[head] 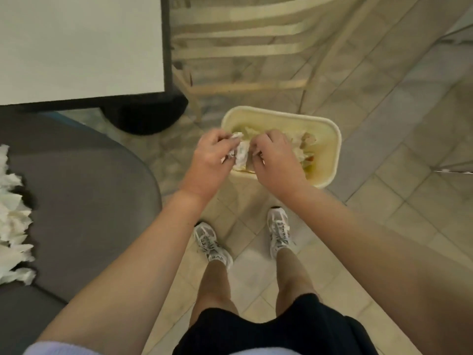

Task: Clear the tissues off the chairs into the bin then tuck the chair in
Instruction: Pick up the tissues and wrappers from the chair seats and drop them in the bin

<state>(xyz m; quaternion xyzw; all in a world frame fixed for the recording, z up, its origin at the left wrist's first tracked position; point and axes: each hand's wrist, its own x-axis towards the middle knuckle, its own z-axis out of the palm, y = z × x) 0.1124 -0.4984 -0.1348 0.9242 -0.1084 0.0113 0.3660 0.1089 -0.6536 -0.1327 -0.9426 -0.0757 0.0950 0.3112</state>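
left hand (208, 156) + right hand (275, 160) both clutching tissue wad (240, 152) over bin (330, 139) | bin part-filled | more tissues (12, 216) left on grey chair (84, 201) | chair not tucked, about halfway

No text, label or number can be read; the white mesh trainers (279, 233) bear dark markings (too blurred to make out as letters).

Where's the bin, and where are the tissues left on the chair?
bin (330, 134): head view, on its far right rim.
tissues on the chair (11, 213): head view, middle of the white pile at the left edge.
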